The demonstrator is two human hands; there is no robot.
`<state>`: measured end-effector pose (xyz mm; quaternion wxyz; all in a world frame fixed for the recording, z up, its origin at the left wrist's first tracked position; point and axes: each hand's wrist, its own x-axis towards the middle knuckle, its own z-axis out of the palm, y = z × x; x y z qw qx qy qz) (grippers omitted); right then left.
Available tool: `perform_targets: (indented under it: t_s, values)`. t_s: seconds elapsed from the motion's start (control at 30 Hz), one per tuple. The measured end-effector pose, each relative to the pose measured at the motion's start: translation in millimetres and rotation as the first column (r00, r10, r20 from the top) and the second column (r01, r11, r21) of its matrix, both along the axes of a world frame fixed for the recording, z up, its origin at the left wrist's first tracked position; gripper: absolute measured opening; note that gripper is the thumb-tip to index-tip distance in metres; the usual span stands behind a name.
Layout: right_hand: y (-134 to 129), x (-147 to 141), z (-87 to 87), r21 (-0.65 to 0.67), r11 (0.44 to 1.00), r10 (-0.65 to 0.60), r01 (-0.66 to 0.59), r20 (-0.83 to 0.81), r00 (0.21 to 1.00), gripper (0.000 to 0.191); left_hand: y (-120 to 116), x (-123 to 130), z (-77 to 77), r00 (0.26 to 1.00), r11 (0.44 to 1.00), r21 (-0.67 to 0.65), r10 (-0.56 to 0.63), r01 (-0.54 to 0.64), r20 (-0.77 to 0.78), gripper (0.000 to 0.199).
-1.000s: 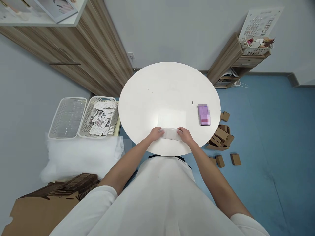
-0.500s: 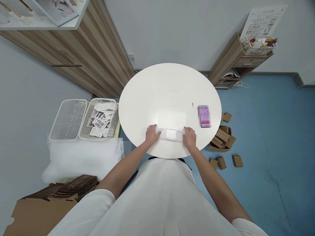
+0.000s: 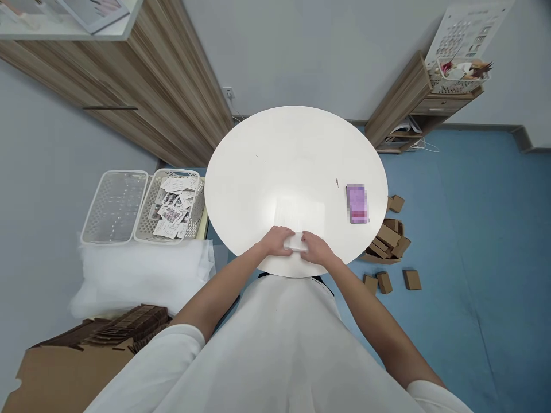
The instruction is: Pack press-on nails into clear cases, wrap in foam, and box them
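At the near side of the round white table [image 3: 297, 143], a small white foam-wrapped packet [image 3: 295, 242] lies between my hands. My left hand [image 3: 275, 241] closes on its left end, thumb and fingers pressed against the wrap. From the right, my right hand [image 3: 317, 249] grips the other end in the same way. What is inside the wrap is hidden. Just beyond the packet, a pale, nearly see-through sheet [image 3: 300, 212] or a glossy patch shows on the tabletop; I cannot tell which. A purple pack [image 3: 357, 203], blurred by pixels, rests on the table's right side.
On the left stand a basket of printed cards [image 3: 172, 209], a basket of clear packs [image 3: 116, 206], stacked white foam sheets [image 3: 146, 275] and flat cardboard [image 3: 73, 367]. Small brown boxes [image 3: 390, 238] sit on the floor at right. A wooden cabinet [image 3: 172, 86] stands behind left.
My hands have come inward from the two ends of the flat foam strip. Its ends are now folded in, leaving a short packet between my fingers. The view has shifted slightly.
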<state>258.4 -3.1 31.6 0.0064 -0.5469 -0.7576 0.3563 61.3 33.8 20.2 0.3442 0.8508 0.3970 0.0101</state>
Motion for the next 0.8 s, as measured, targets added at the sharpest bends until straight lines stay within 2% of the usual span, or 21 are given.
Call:
perform_targets:
  t_s: [0.07, 0.13, 0.27, 0.37, 0.47, 0.57, 0.67, 0.73, 0.8]
  values:
    - [0, 4, 6.9, -0.138, 0.989, -0.061, 0.056, -0.034, 0.998, 0.034, 0, -1, 3.3, 1.0, 0.996, -0.093, 0.015, -0.013, 0.017, 0.052]
    - [5, 7, 12.6, -0.196, 0.975, -0.116, 0.102, -0.065, 0.991, 0.031, 1, -1, 6.9, 0.998, 0.987, -0.154, 0.056, -0.052, 0.021, 0.048]
    - [25, 12, 17.7, -0.168, 0.977, -0.155, 0.132, -0.134, 0.979, 0.021, 10, -4, 12.8, 0.979, 0.961, -0.207, 0.197, -0.181, 0.059, 0.042]
    - [41, 15, 15.1, -0.162, 0.967, -0.214, 0.198, -0.091, 0.973, 0.029, 18, -11, 11.5, 0.94, 0.92, -0.26, 0.326, -0.292, 0.098, 0.037]
    - [50, 18, 7.4, -0.149, 0.944, -0.299, 0.293, -0.015, 0.954, 0.036, 24, -17, 3.5, 0.873, 0.849, -0.269, 0.485, -0.455, 0.053, 0.025]
    - [55, 20, -2.7, -0.126, 0.919, -0.373, 0.375, 0.041, 0.927, 0.036, 29, -19, -6.4, 0.775, 0.74, -0.272, 0.631, -0.615, -0.034, 0.017]
    - [57, 21, -11.2, -0.097, 0.904, -0.407, 0.417, 0.105, 0.907, 0.035, 31, -18, -12.3, 0.7, 0.657, -0.294, 0.711, -0.695, -0.068, 0.013]
    - [57, 22, -14.4, -0.076, 0.907, -0.402, 0.415, 0.14, 0.905, 0.034, 31, -17, -13.0, 0.663, 0.617, -0.294, 0.744, -0.73, -0.084, 0.016]
    - [55, 25, -15.6, -0.041, 0.909, -0.403, 0.415, 0.164, 0.9, 0.035, 29, -15, -11.0, 0.623, 0.589, -0.252, 0.778, -0.768, -0.082, 0.029]
